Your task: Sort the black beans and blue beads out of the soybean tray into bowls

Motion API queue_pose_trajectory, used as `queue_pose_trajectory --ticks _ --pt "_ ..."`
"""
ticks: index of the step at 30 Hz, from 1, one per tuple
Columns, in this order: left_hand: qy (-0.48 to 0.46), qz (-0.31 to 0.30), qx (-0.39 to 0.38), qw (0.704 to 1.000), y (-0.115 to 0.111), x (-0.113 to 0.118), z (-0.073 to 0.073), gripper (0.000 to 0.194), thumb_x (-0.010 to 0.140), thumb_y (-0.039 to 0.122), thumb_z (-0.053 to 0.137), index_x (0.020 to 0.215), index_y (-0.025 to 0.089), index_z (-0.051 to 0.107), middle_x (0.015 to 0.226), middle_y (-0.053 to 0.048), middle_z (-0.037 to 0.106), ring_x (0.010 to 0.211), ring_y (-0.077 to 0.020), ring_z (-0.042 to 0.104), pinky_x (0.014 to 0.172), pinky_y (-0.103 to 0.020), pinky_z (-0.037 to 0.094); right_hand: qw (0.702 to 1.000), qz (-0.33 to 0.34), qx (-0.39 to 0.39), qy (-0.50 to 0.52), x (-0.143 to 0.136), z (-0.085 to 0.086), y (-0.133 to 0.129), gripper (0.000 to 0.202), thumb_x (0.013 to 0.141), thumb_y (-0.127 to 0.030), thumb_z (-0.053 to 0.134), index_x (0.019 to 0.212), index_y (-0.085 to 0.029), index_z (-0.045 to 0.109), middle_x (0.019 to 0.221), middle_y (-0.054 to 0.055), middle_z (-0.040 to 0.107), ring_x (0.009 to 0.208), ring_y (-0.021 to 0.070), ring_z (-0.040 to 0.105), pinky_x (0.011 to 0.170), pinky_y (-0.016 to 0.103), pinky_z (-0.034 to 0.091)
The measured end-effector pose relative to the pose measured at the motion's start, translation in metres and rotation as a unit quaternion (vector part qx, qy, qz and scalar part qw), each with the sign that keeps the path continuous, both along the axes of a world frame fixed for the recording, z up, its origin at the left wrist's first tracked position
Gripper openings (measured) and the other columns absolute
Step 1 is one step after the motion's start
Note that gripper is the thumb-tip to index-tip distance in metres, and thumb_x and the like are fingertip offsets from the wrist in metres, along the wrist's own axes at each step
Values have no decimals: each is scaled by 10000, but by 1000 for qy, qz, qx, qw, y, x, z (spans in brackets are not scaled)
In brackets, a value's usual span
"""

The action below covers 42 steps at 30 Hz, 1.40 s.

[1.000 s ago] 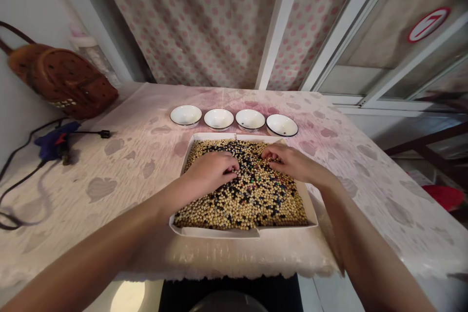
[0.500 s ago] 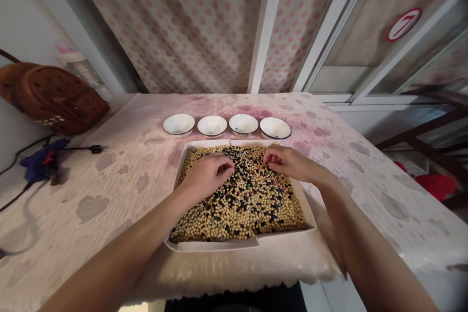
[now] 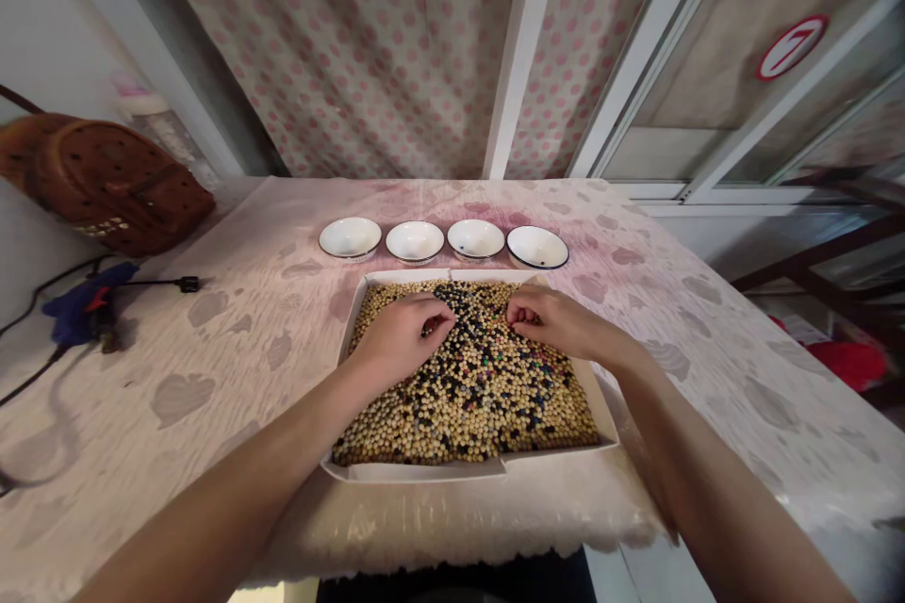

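Note:
A white box (image 3: 612,415) holds a layer of beige, black and a few coloured beads (image 3: 459,396). Over its left part my left hand (image 3: 406,334) is curled, thumb and fingertips pinched; what they hold, if anything, is too small to see. My right hand (image 3: 548,320) hovers at the upper right of the beads with fingers closed together, their contents hidden. Behind the box stand a white bowl (image 3: 350,237), a second bowl (image 3: 415,241), a third bowl (image 3: 476,238) with a small dark bead, and a dark-rimmed bowl (image 3: 537,246) with another dark bead.
On the left of the patterned tablecloth (image 3: 247,339) lie a blue glue gun (image 3: 85,306) with a cord and a black plug (image 3: 189,285). A brown bag (image 3: 120,184) and a bottle (image 3: 156,122) stand behind it. A curtain (image 3: 353,47) hangs beyond the table.
My right hand has moved slightly left and its fingers are more curled. The left hand keeps nearly the same pose. The view has shifted a little.

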<state>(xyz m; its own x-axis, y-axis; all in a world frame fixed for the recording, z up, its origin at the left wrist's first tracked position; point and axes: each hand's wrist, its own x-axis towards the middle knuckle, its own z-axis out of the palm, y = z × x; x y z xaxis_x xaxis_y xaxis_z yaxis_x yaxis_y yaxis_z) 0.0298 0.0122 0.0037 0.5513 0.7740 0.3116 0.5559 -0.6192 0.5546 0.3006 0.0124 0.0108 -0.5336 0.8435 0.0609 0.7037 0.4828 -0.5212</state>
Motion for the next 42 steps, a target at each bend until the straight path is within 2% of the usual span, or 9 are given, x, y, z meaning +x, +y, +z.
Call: queue_pose_trajectory --ticks 5,8,13,22,27,32,37,40,42 --pt "-6 4 5 1000 1 -1 -1 161 915 163 549 925 210 702 927 -36 714 854 -181 653 765 -323 511 1000 -5 -14 -9 2 -3 -1 112 830 -190 623 937 -212 646 896 30 623 795 168 559 701 295 430" --pt "-7 0 6 1000 1 -1 -2 164 913 157 548 928 212 701 928 -34 714 860 -180 653 770 -320 506 1000 -1 -6 -15 -1 -1 -2 70 844 -181 609 901 -209 640 894 31 634 827 180 560 727 307 422" --pt "-5 0 3 1000 1 -1 -2 161 912 161 548 924 214 699 929 -31 717 856 -177 654 764 -317 506 1000 9 -13 -7 -5 1 -1 61 847 -146 590 847 -197 624 831 19 614 764 162 543 687 293 402" --pt "-1 0 -14 1000 -1 -1 1 162 926 176 543 937 207 701 934 -29 711 855 -173 647 735 -291 494 1000 15 0 18 -7 -8 3 96 825 -106 574 796 -191 610 738 -2 579 680 136 511 618 262 367" --pt "2 -2 -8 1000 1 -2 -2 154 921 170 552 934 210 700 928 -15 709 835 -159 642 746 -282 485 999 4 -23 29 -1 -9 5 95 823 -107 558 839 -179 617 733 -5 579 645 125 499 593 254 368" --pt "8 -2 -12 1000 0 -2 -2 152 922 179 549 929 204 699 931 -20 711 848 -163 643 750 -284 484 997 -5 -57 46 4 -10 6 138 860 -173 543 910 -191 670 786 14 641 678 144 555 619 273 413" --pt "2 -8 -13 1000 1 -2 -2 165 933 191 534 935 207 699 938 -23 714 862 -164 646 764 -292 488 990 -28 -86 105 6 -12 7 216 885 -250 526 1012 -206 695 947 49 709 819 178 638 742 326 481" --pt "1 -8 -9 1000 1 -2 -2 164 928 184 540 938 206 703 936 -25 714 862 -165 648 768 -295 491 977 -53 -120 167 5 -12 8 262 898 -306 507 1079 -188 657 863 48 700 773 175 641 713 329 497" --pt "3 -6 -8 1000 1 -2 -3 163 922 179 546 939 208 705 934 -25 715 862 -167 649 770 -297 492 970 -67 -131 192 4 -11 8 245 888 -320 513 1046 -181 639 754 28 666 687 162 616 646 311 483"
